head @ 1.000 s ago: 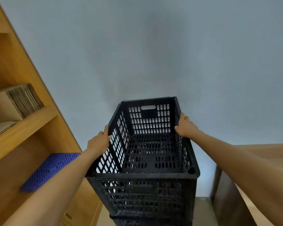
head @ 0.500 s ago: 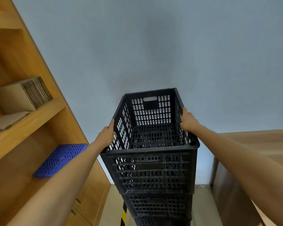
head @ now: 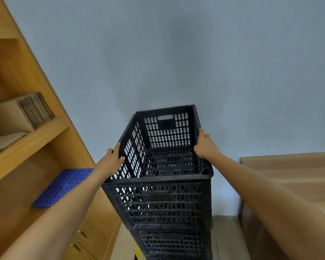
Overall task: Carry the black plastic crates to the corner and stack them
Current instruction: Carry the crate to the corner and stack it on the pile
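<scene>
The left hand (head: 110, 162) grips the left rim of the top crate (head: 158, 184), thumb laid over the inside of the wall and the fingers curled round its outer face. The right hand (head: 204, 145) holds the right rim farther along, palm against the outside of the wall with the thumb up along the edge; its fingertips are hidden behind the wall. Both forearms reach in from the near corners of the view.

The top crate is black slotted plastic, open at the top, with a handle slot in its far end wall. It sits on another black crate, the lower crate (head: 173, 243), whose near face shows directly beneath it; the two line up as one column, and a sliver of something black shows below that at the bottom edge. The stack stands close in front of a plain grey-blue wall (head: 158, 53), on a pale floor (head: 225, 237).

To the left stands a wooden shelf unit (head: 36, 139). On its upper shelf lies a bundle of flattened cardboard (head: 21, 113), and on the shelf below a blue slotted panel (head: 62, 186) lies flat, just beside the left forearm. Drawer fronts with small metal pulls show at the bottom of the unit. To the right of the stack, apart from it, is a wooden table (head: 289, 171), its top running off the right edge.
</scene>
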